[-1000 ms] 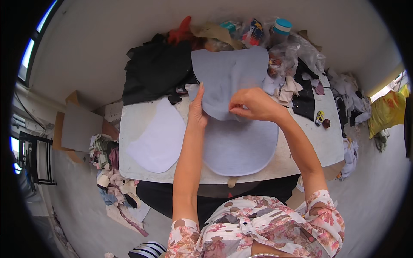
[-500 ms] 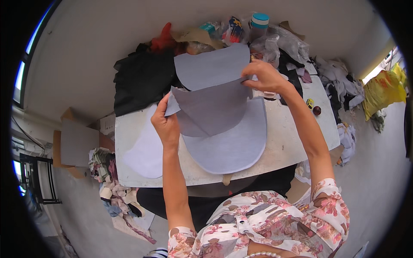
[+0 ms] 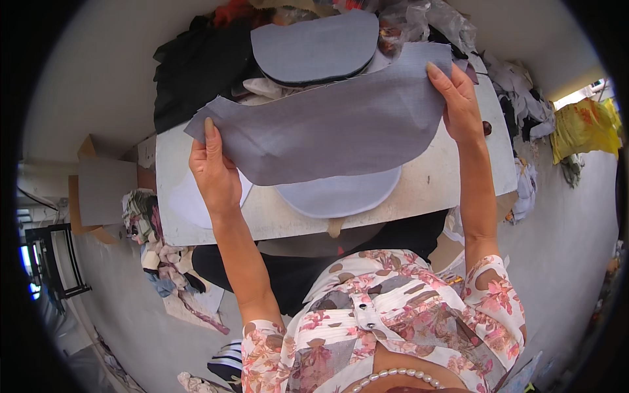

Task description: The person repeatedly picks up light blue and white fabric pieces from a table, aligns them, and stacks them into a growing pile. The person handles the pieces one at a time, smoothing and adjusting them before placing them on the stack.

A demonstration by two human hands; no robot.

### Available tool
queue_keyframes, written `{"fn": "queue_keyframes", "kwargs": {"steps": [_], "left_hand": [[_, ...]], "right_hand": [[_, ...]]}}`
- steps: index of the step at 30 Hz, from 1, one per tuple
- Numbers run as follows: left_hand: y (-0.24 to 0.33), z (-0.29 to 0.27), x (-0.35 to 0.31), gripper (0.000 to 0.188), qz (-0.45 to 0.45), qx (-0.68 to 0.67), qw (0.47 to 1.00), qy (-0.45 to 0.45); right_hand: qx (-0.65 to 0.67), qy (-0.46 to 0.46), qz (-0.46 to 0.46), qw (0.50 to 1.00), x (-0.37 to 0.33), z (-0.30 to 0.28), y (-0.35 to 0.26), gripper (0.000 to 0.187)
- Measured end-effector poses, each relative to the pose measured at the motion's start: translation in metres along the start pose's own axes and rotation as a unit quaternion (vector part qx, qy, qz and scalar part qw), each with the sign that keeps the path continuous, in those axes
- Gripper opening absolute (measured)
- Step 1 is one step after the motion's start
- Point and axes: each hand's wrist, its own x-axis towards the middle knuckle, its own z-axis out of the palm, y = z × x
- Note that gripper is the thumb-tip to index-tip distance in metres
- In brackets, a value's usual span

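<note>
Between my hands a grey fabric piece (image 3: pixel 327 134) with a rounded lower edge is stretched out above the table. My left hand (image 3: pixel 215 171) pinches its left corner, thumb on top. At the upper right corner, my right hand (image 3: pixel 457 101) grips it in the same way. Under the cloth, partly covered, lies a pale grey rounded piece (image 3: pixel 341 194) on the white table (image 3: pixel 426 190). A stack of similar grey rounded pieces (image 3: pixel 314 47) sits beyond it, toward the back. Beside my left hand a white rounded piece (image 3: pixel 190 202) rests on the table.
Black fabric (image 3: pixel 200 78) covers the back left corner. Clear plastic bags (image 3: pixel 452 23) crowd the back right. A small dark round object (image 3: pixel 487 128) is near my right wrist. Cloth scraps (image 3: pixel 173 262), a cardboard box (image 3: pixel 108 187) and a yellow bag (image 3: pixel 583 131) stand around the table.
My hands have moved apart, spreading the grey fabric piece wide and flat. It now hides more of the pale piece beneath. The whole view has shifted, with the table higher in the picture.
</note>
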Motion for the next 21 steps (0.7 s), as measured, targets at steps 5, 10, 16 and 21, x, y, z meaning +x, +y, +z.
{"fn": "queue_keyframes", "kwargs": {"steps": [5, 10, 16, 21], "left_hand": [[0.005, -0.011, -0.028, 0.021, -0.064, -0.007, 0.998, 0.008], [-0.010, -0.023, -0.036, 0.021, -0.117, 0.003, 0.993, 0.005], [-0.049, -0.039, -0.018, 0.021, -0.197, 0.060, 0.978, 0.027], [-0.079, -0.034, -0.005, 0.031, -0.084, 0.448, 0.889, 0.048]], "right_hand": [[0.014, -0.008, 0.063, 0.998, -0.030, -0.001, 0.003, 0.032], [0.010, 0.003, 0.073, 0.997, -0.043, 0.002, 0.020, 0.031], [-0.067, -0.014, 0.114, 0.991, -0.036, 0.006, 0.057, 0.030], [-0.333, 0.011, 0.068, 0.940, -0.028, -0.002, 0.097, 0.030]]}}
